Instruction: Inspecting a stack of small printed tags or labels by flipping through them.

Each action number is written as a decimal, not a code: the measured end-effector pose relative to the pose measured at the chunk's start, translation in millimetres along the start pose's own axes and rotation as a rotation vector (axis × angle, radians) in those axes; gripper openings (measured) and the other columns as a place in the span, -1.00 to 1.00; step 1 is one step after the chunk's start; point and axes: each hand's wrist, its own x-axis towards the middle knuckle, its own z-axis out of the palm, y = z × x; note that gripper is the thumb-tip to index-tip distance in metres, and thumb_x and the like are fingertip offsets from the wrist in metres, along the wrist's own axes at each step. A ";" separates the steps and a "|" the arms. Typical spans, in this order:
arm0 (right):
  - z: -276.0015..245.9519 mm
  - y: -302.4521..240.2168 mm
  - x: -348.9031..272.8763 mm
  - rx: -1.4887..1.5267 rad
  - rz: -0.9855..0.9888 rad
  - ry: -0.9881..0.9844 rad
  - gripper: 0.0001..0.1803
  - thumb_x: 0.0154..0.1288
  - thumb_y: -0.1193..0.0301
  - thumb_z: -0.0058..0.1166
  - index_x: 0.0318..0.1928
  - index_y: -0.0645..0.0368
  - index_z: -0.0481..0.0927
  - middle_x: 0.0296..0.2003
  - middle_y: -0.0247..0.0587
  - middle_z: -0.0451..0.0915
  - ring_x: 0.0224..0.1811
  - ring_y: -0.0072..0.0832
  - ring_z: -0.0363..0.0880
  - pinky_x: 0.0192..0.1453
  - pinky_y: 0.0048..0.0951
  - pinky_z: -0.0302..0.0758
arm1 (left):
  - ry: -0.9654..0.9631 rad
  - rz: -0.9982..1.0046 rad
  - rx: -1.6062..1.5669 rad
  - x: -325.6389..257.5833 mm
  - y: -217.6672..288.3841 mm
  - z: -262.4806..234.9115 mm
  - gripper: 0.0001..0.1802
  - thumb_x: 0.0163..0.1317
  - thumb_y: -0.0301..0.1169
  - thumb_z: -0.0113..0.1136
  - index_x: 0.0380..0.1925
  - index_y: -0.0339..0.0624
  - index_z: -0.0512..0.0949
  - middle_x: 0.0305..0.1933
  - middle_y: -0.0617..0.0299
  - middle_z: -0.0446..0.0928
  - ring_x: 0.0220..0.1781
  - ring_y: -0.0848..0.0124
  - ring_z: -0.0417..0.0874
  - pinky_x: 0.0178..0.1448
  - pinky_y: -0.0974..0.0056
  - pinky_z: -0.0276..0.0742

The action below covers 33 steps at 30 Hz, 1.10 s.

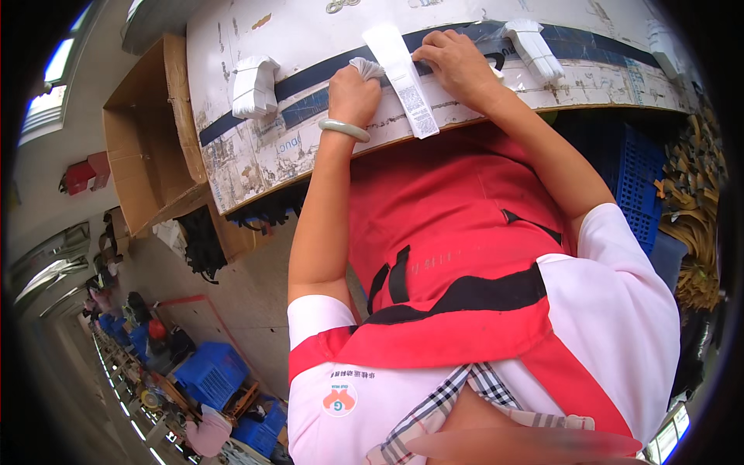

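Closed in a fist, my left hand [354,98] grips a folded bundle of white labels [367,68] that pokes out above the fingers. A pale bangle [344,129] circles that wrist. Between my hands lies a long white printed label strip [401,80], its lower end hanging over the table's near edge. My right hand [459,68] has its thumb and fingertips pinched together at the strip's right edge. Part of a small dark loop with a white piece shows beside the right wrist. Tied stacks of white labels [254,87] [534,51] stand to either side.
The worn white table [310,27] has dark blue tape along it. Another white stack [663,48] sits at far right. An open cardboard box [151,128] stands left of the table. Blue crates [637,182] and tan strips [694,209] are at right. Farther left, another person [209,431] is near blue bins [213,376].
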 end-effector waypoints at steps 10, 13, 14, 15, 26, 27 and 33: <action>-34.2 37.4 -44.8 -0.051 0.192 0.183 -0.73 0.18 0.26 0.23 -0.12 0.03 0.70 -0.15 -0.28 0.61 -0.06 -0.26 0.51 0.06 -0.28 0.42 | -0.011 -0.106 -0.316 -41.5 8.3 12.8 -0.76 0.09 -0.57 0.04 -0.28 -0.25 0.66 -0.51 0.16 0.64 -0.47 0.44 0.65 -0.34 0.34 0.52; -29.2 52.5 -63.9 0.045 0.189 0.161 -0.72 0.16 0.25 0.26 -0.11 0.01 0.70 -0.14 -0.30 0.61 -0.09 -0.25 0.53 0.05 -0.27 0.44 | -0.054 -0.134 -0.493 -57.4 11.9 15.5 -0.76 0.25 -0.53 0.05 -0.16 -0.26 0.66 -0.47 0.28 0.61 -0.56 0.61 0.51 -0.55 0.46 0.39; -27.9 56.1 -66.1 0.046 0.189 0.158 -0.72 0.16 0.25 0.26 -0.11 0.01 0.70 -0.14 -0.30 0.61 -0.09 -0.25 0.53 0.05 -0.27 0.44 | -0.054 -0.136 -0.490 -61.3 13.8 14.5 -0.78 0.27 -0.53 0.07 -0.16 -0.26 0.65 -0.46 0.28 0.61 -0.58 0.62 0.48 -0.55 0.49 0.38; -29.8 54.5 -62.1 0.083 0.221 0.149 -0.72 0.16 0.26 0.27 -0.11 0.01 0.70 -0.14 -0.29 0.61 -0.09 -0.26 0.53 0.03 -0.27 0.44 | -0.046 -0.142 -0.490 -65.4 13.1 12.8 -0.78 0.27 -0.53 0.07 -0.16 -0.26 0.65 -0.46 0.28 0.61 -0.58 0.62 0.48 -0.55 0.49 0.38; 2.7 -15.6 -14.9 0.288 -0.038 0.155 -0.81 0.16 0.33 0.28 -0.18 -0.01 0.71 -0.20 -0.30 0.54 -0.12 -0.31 0.50 -0.03 -0.31 0.47 | -0.078 -0.256 -1.009 -93.4 2.6 14.7 -0.81 0.32 -0.39 0.22 -0.17 -0.29 0.61 -0.49 0.30 0.55 -0.58 0.62 0.44 -0.52 0.52 0.32; 6.6 -19.2 -11.8 0.307 0.002 0.141 -0.83 0.15 0.33 0.29 -0.22 0.00 0.73 -0.21 -0.31 0.54 -0.12 -0.32 0.50 -0.03 -0.32 0.47 | -0.079 -0.235 -0.990 -96.4 2.4 15.3 -0.82 0.31 -0.40 0.23 -0.18 -0.29 0.61 -0.50 0.31 0.55 -0.58 0.63 0.44 -0.52 0.52 0.31; -26.6 -41.8 -22.4 0.652 0.036 -0.026 -0.86 0.20 0.42 0.27 -0.21 0.09 0.72 -0.23 -0.30 0.54 -0.19 -0.39 0.56 -0.13 -0.45 0.49 | 0.239 0.099 -0.785 -94.7 6.0 7.0 -0.77 0.18 -0.62 0.29 -0.14 -0.28 0.65 -0.33 0.30 0.63 -0.38 0.65 0.55 -0.37 0.52 0.43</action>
